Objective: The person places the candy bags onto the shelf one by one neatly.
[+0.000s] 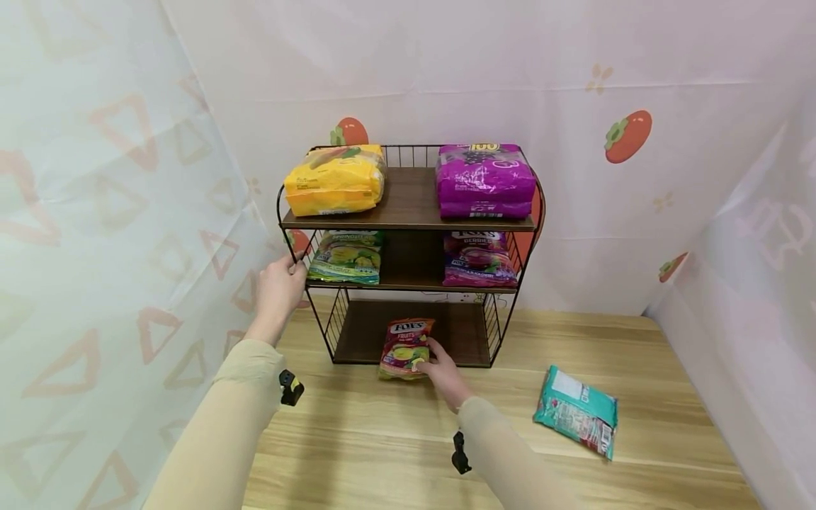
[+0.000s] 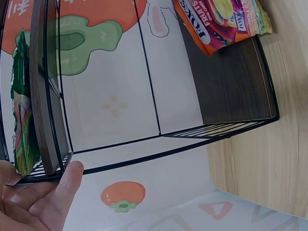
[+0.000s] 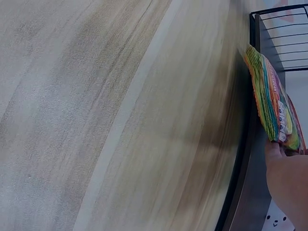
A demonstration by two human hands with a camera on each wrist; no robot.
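My right hand (image 1: 446,374) pinches the right edge of a red Fox's Fruits candy bag (image 1: 403,347), thumb on its front. The bag leans over the front edge of the rack's bottom shelf (image 1: 363,333). In the right wrist view, the bag (image 3: 274,98) shows edge-on, with part of the hand (image 3: 288,180) below it. My left hand (image 1: 280,287) grips the black wire side of the shelf rack (image 1: 408,228) at middle-shelf height. The left wrist view has that hand's thumb (image 2: 70,185) against the wire, close to a green candy bag (image 2: 23,110).
On the top shelf sit a yellow pack (image 1: 334,180) and a purple pack (image 1: 486,183). The middle shelf holds a green bag (image 1: 346,256) and a purple berries bag (image 1: 478,258). A teal bag (image 1: 576,411) lies on the wooden table, right of the rack. Printed cloth walls stand behind and beside.
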